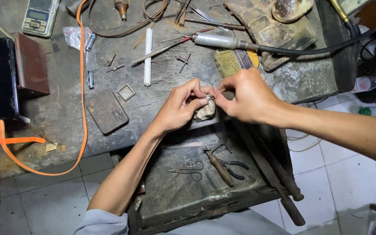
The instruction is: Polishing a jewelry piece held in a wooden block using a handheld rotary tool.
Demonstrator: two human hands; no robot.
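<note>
Over the front edge of a worn grey workbench (pixel 66 117), my left hand (pixel 181 106) pinches a small silvery metal piece (pixel 210 98) between thumb and forefinger. My right hand (pixel 245 96) meets it from the right, fingertips closed on the same small piece. Just under the fingers a pale, lumpy block (pixel 205 112) rests on the bench edge; my left hand touches it.
A rotary handpiece (pixel 218 41) on a black hose, a brush (pixel 227 62), a white stick (pixel 148 56), a flat metal plate (pixel 106 111), a pocket scale (pixel 40 16) and an orange strap (pixel 82 74) lie on the bench. Scissors (pixel 188 170), pliers (pixel 225 167) and long files (pixel 275 174) lie in the lower tray.
</note>
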